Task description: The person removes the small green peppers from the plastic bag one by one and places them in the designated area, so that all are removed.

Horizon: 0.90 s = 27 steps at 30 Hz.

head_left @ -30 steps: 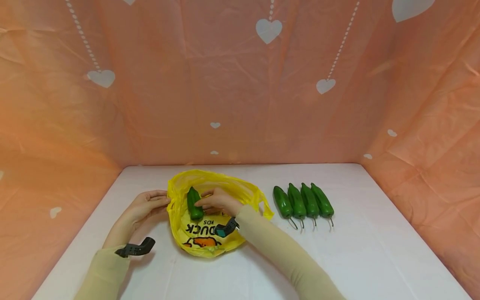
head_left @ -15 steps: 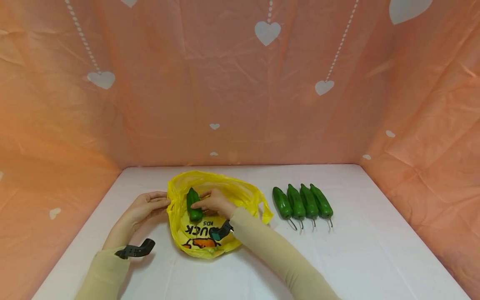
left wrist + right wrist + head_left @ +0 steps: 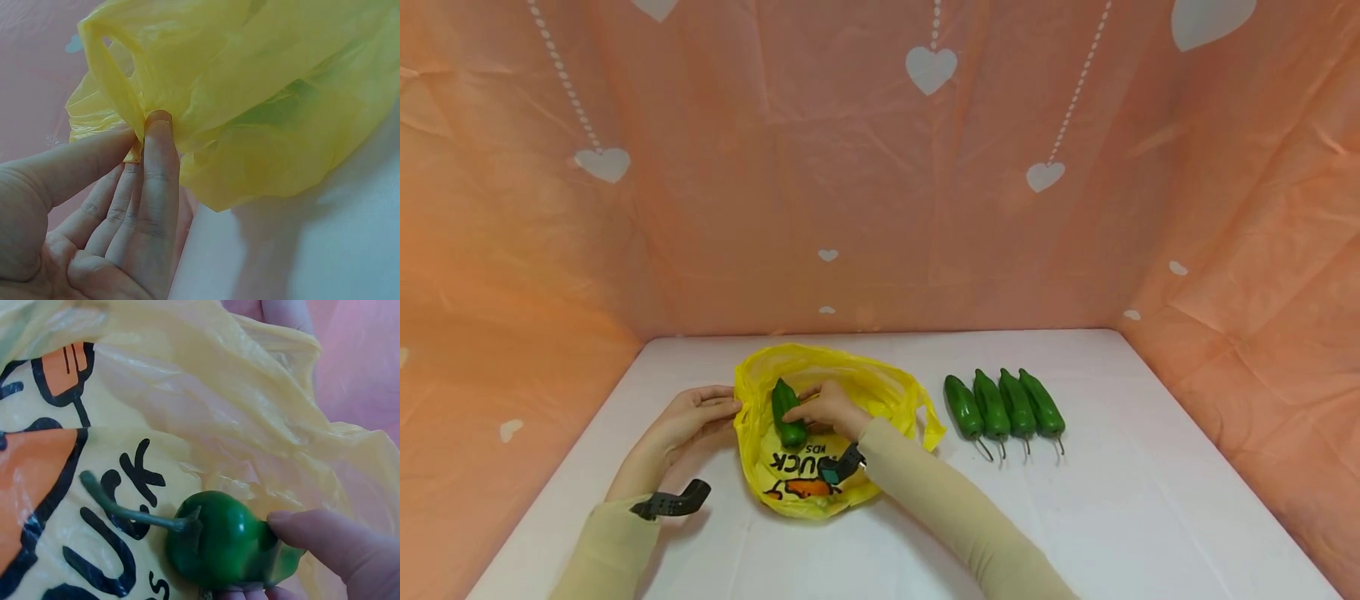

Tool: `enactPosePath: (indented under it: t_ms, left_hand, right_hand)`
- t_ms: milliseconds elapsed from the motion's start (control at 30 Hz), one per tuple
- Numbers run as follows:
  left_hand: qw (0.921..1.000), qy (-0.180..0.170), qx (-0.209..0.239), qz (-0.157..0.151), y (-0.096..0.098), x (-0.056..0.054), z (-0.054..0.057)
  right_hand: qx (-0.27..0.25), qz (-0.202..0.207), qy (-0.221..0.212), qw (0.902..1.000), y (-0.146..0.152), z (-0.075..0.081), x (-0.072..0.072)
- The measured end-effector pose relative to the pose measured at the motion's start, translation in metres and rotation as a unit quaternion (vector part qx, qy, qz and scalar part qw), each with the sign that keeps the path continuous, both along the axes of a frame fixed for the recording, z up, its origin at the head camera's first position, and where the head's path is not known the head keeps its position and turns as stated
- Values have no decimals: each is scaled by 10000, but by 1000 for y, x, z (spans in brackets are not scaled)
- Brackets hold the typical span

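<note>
A yellow plastic bag lies with its mouth spread wide, black lettering and an orange drawing showing inside. On its left rim, my left hand pinches the plastic between thumb and fingertips, clearly seen in the left wrist view on the bag. Reaching inside the bag, my right hand grips a green chili pepper. Up close in the right wrist view, the pepper points its curved stem over the lettering; the thumb presses its side, and the other fingers are mostly hidden beneath.
Several more green chili peppers lie side by side in a row right of the bag, stems toward me. They rest on a white table. Orange cloth with white hearts hangs around the back and sides. Each wrist wears a black strap.
My right hand has shifted slightly left and now has its thumb over the pepper's side; the pepper has tilted a little. The left hand keeps its hold on the bag rim.
</note>
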<state>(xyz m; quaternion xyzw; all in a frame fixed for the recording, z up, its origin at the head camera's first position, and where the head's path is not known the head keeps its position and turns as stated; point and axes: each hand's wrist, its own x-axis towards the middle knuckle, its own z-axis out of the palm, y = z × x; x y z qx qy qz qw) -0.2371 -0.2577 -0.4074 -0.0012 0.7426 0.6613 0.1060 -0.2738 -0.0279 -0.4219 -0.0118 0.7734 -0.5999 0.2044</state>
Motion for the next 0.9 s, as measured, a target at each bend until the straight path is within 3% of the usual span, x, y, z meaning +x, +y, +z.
enactPosePath:
  t_ms: [900]
  left_hand:
    - [9998, 77, 143, 70, -4, 0, -1]
  right_hand:
    - [-187, 962, -207, 9950, 31, 10, 0]
